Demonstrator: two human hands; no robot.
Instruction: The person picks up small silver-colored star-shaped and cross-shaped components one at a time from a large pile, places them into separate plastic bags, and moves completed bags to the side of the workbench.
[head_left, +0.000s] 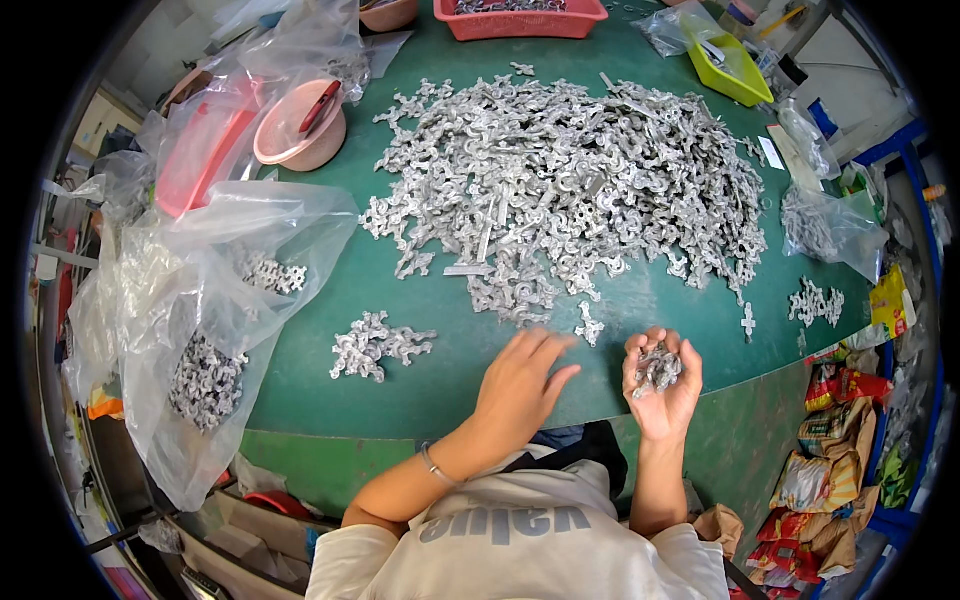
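Observation:
My right hand (664, 388) is turned palm up with its fingers curled round several small grey metal castings (657, 370). My left hand (522, 378), palm down, reaches over the green table at the near edge of the large heap of metal castings (570, 180). Its thumb stands apart from the fingers, and I see nothing in it. The fingertips are slightly blurred. Between the two hands, a loose casting (589, 325) lies on the table. To the left of my left hand sits a small pile of the same castings (378, 346).
A clear plastic bag (300, 215) with castings hangs over the left edge. Farther back stand a pink bowl (328, 150) with a red-handled tool, a red tray (520, 26) and a yellow-green tray (735, 82). Another small pile (816, 303) lies at the right edge.

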